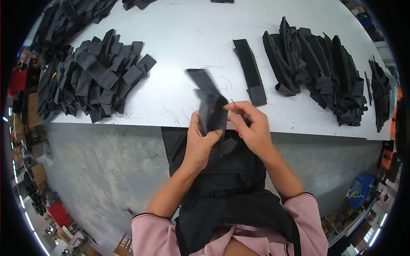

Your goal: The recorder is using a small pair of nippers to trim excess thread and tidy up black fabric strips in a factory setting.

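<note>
A folded black fabric strip [208,104] is pinched in my left hand [198,147], the thumb lying across its lower part. Its upper end points away over the table and is smeared by motion. My right hand [255,130] is closed around a small pair of scissors [243,115], with a dark blade and a bit of red-orange handle showing between the fingers. Those fingertips are close against the right edge of the strip; I cannot tell whether the blades touch it. Another black strip [250,72] lies flat just beyond my right hand.
On the white table [175,47] stand a heap of short black strips [100,74] at left and a row of longer black pieces [316,68] at right. Loose thread bits are scattered between them. A black apron [230,179] covers my lap below the table edge.
</note>
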